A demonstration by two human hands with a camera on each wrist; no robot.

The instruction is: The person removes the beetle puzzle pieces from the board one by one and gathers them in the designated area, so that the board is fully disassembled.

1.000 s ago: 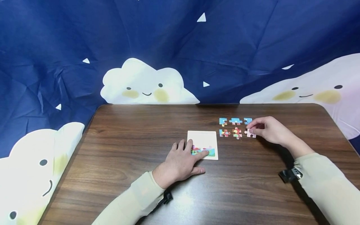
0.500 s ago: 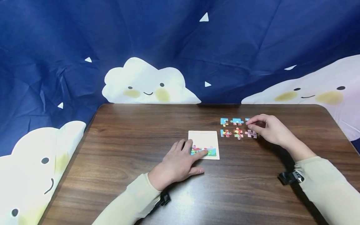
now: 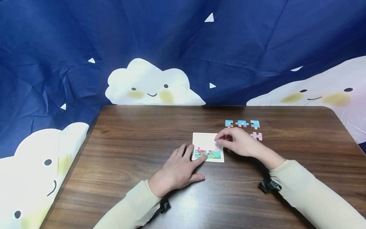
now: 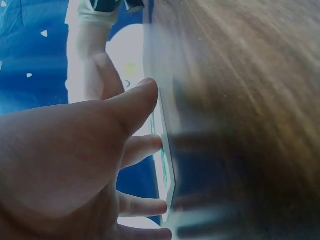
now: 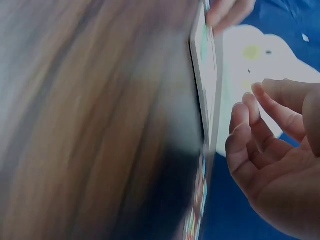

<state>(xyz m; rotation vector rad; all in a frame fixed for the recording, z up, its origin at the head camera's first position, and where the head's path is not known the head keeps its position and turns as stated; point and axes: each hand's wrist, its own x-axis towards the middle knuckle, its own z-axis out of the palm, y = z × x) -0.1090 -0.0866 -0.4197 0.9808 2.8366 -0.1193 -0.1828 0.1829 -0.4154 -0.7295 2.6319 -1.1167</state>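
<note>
- The left hand [image 3: 178, 168] is resting on the tray [image 3: 201, 140], fingers spread, probably steadying it; joined pieces [image 3: 215, 154] are lying beside its forefinger.
- The right hand [image 3: 243, 141] is hovering over the tray, thumb and forefinger nearly meeting; whether they are pinching anything, I cannot tell.
- Loose pieces [image 3: 242, 123] are lying beyond and right of those fingertips, seemingly spaced for easy picking.

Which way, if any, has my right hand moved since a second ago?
Yes: against the table, the right hand has moved left, now reaching over the white tray.
</note>
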